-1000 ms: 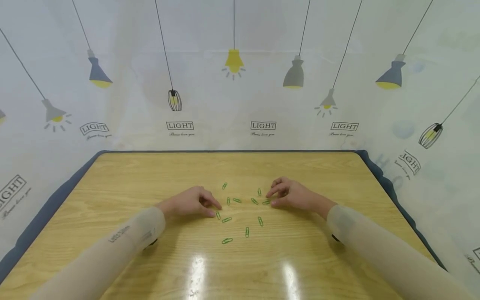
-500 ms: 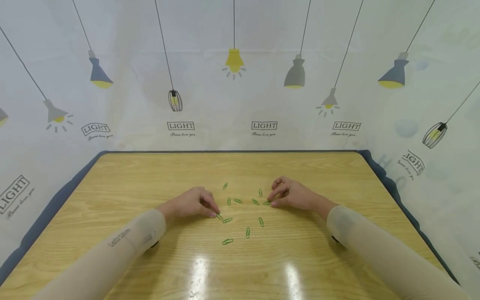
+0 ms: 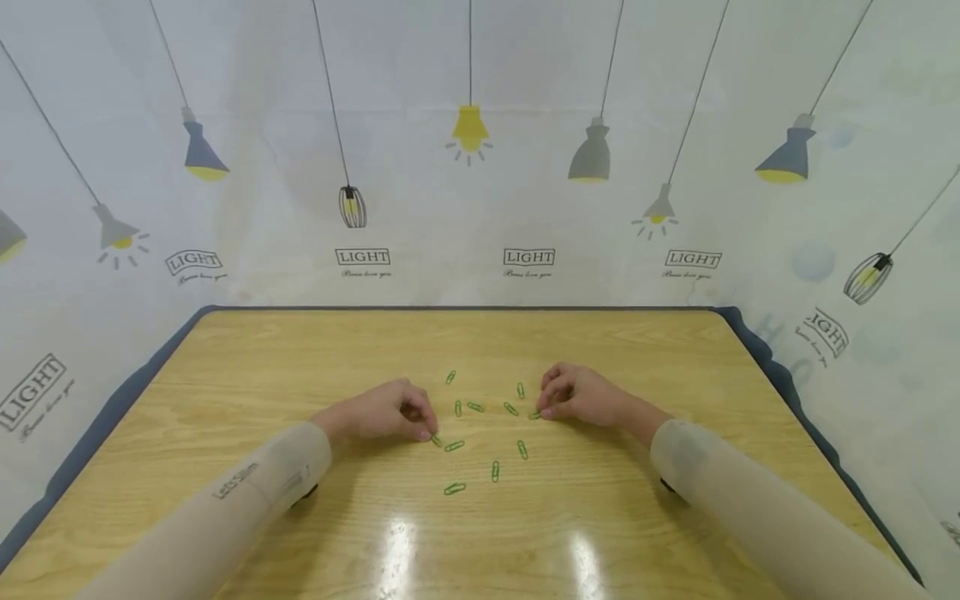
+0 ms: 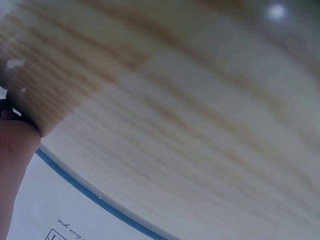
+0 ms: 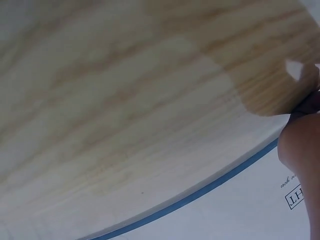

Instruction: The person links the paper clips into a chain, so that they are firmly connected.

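Several green paper clips lie scattered on the wooden table (image 3: 345,500) in the head view. My left hand (image 3: 386,410) pinches one paper clip (image 3: 437,442) between thumb and forefinger at the left of the group. Close beside that clip lies another paper clip (image 3: 454,447). On the right, my right hand (image 3: 588,395) pinches a paper clip (image 3: 535,415) by its end, thumb and forefinger together. A loose paper clip (image 3: 511,409) lies just left of it. The wrist views catch only part of each hand at the edge, with the fingertips and clips hidden.
Further loose paper clips lie between the hands, one paper clip (image 3: 451,377) farther back and another paper clip (image 3: 454,489) nearest the front. A dark blue edge (image 3: 465,309) borders the table. Behind it hangs a pale backdrop (image 3: 435,208) printed with lamps.
The left fingers have closed from beside a paper clip to pinching it, and the clip has turned slightly. The right fingers have closed on the clip at their tips. Other clips stay put.
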Motion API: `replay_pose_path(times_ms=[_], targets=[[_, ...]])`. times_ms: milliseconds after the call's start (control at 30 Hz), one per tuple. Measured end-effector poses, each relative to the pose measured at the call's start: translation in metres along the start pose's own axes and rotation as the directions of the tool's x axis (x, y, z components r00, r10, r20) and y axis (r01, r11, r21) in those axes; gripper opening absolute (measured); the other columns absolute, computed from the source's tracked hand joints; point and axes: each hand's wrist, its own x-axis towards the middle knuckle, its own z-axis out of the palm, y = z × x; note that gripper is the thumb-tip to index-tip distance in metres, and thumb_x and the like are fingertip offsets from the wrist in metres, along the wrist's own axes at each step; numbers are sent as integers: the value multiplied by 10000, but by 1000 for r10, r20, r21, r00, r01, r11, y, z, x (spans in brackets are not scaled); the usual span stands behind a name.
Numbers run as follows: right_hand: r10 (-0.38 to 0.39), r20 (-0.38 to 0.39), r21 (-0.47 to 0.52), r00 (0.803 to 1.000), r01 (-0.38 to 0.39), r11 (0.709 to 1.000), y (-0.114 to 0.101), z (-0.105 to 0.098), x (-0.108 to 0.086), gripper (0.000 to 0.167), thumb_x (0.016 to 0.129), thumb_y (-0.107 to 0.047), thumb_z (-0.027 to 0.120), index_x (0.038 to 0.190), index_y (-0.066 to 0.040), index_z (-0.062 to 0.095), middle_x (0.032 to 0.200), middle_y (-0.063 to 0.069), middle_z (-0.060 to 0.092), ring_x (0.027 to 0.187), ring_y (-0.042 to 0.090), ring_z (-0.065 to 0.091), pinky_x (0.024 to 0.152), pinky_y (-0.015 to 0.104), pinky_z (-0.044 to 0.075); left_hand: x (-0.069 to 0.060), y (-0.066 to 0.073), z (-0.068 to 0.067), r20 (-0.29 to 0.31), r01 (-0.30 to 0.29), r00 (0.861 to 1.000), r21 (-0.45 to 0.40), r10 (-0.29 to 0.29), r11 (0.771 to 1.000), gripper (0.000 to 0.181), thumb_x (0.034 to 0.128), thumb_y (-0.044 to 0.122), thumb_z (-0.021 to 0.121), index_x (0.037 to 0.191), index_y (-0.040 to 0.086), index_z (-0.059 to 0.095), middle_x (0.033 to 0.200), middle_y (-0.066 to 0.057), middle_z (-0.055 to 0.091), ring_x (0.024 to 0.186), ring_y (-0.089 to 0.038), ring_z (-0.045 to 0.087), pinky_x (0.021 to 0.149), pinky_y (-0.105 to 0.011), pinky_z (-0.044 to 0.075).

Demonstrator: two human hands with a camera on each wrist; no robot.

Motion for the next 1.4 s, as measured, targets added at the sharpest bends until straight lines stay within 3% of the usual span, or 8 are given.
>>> replay_pose_path(times_ms=[267,400,567,867,1033,1133,1267,1400], targets=[[-12,40,8,999,12,1000,-5,0,-3,57,991,-153,767,952,-112,781,1257,83,666,1186,236,586,1045,417,496,-3,-4,-1,0,32,999,-46,-32,998,54,954,146,788,997,117,769,960,-6,694,950,-184,545,901,-327,452],[40,81,43,996,-44,998,-8,-6,-4,81,1026,-169,721,1022,-93,750,1097,65,715,984,192,610,875,344,533,-2,-5,-5,-3,46,999,-74,-46,996,37,995,146,745,1011,113,741,1007,-15,732,970,-171,639,913,-317,532],[41,100,148,994,-56,987,-20,-23,-4,183,1067,-186,660,1114,-14,701,1040,166,735,869,256,648,719,346,564,-2,2,-10,-86,55,994,-154,-69,987,72,1026,156,700,1052,101,739,1063,-34,771,1013,-198,698,906,-344,564],[-35,-16,313,999,38,949,-61,-62,-8,208,1078,-228,641,1149,-37,686,1053,44,716,911,205,653,852,358,594,0,36,-28,-235,-47,972,-286,-23,957,184,1028,228,724,1141,84,746,1201,-172,762,1163,-441,668,999,-579,554],[-53,-98,339,994,84,937,-81,-66,-12,219,1042,-253,706,1136,-57,723,990,47,715,903,253,647,898,388,579,-1,60,-32,-304,-114,953,-335,7,935,161,1018,174,733,1149,81,745,1117,-23,783,1076,-291,709,939,-417,591],[-72,-123,396,990,115,911,-94,-61,-15,232,1030,-196,718,1183,-22,710,982,23,729,874,205,645,860,353,583,-3,74,-31,-327,-139,945,-370,11,919,178,1013,153,734,1164,60,749,1136,-57,785,1044,-205,719,914,-333,589],[-110,-136,449,985,160,879,-109,-51,-18,267,1025,-118,709,1257,13,704,997,-28,759,851,159,659,827,322,597,-5,88,-28,-354,-159,935,-406,6,900,196,999,145,747,1162,36,762,1166,-103,776,1048,-167,723,977,-355,588],[-128,-168,448,977,192,873,-120,-41,-21,283,1030,-117,704,1266,40,710,949,-25,741,830,160,657,819,317,597,-6,96,-25,-388,-178,922,-416,3,892,212,989,146,759,1162,23,771,1154,-53,778,1086,-171,728,1057,-409,575]])
